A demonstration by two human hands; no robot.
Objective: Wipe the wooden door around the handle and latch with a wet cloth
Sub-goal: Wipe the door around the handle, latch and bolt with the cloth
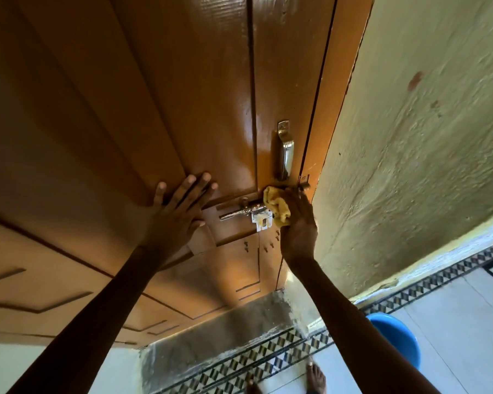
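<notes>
A glossy brown wooden door [160, 89] fills the upper left of the view. A metal pull handle [285, 150] is fixed upright near its right edge. Below it a metal sliding latch [246, 213] runs sideways. My left hand [177, 211] lies flat on the door, fingers spread, just left of the latch. My right hand [299, 226] presses a bunched yellow cloth [276, 206] against the door at the latch's right end, under the handle. The hand covers part of the cloth.
A rough pale yellow wall [419, 155] meets the door frame on the right. A blue plastic tub [396, 336] sits on the tiled floor at lower right. Patterned border tiles [256, 362] run along the threshold, and bare feet [315, 376] show at the bottom.
</notes>
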